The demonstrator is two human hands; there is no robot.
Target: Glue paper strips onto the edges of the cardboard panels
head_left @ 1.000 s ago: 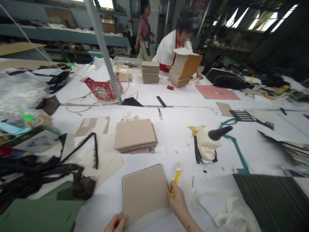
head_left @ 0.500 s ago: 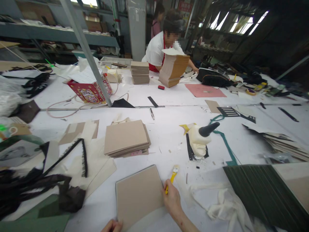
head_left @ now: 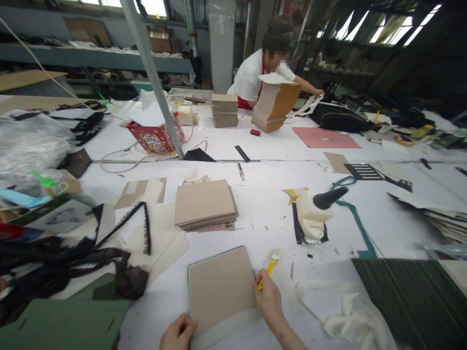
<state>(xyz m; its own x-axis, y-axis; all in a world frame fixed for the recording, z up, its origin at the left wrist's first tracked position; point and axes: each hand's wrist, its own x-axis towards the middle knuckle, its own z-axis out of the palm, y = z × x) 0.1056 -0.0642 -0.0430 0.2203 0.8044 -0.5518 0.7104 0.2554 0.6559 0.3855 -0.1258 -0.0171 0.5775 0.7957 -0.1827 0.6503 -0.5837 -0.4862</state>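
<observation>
A flat grey-brown cardboard panel point(head_left: 222, 287) with a thin dark edge lies on the white table in front of me. A pale, see-through strip point(head_left: 226, 328) covers its near end. My left hand point(head_left: 178, 333) is closed at the panel's lower left edge, thumb and fingers pinched on it. My right hand point(head_left: 269, 297) is wrapped round the handle of a yellow paintbrush point(head_left: 270, 267), bristles pointing away from me. That hand also rests against the panel's right edge.
Beyond the panel stands a stack of cardboard sheets point(head_left: 206, 204). A cream block-like container with a black horn-shaped top point(head_left: 310, 214) sits to the right. Dark green ribbed sheets point(head_left: 408, 296) and white cloth point(head_left: 361, 318) lie nearby. A co-worker point(head_left: 248, 75) leans over the far table.
The view has swung left, so things sit further right in it. More of my left hand shows at the panel's edge. The co-worker's arm is raised, pulling white straps.
</observation>
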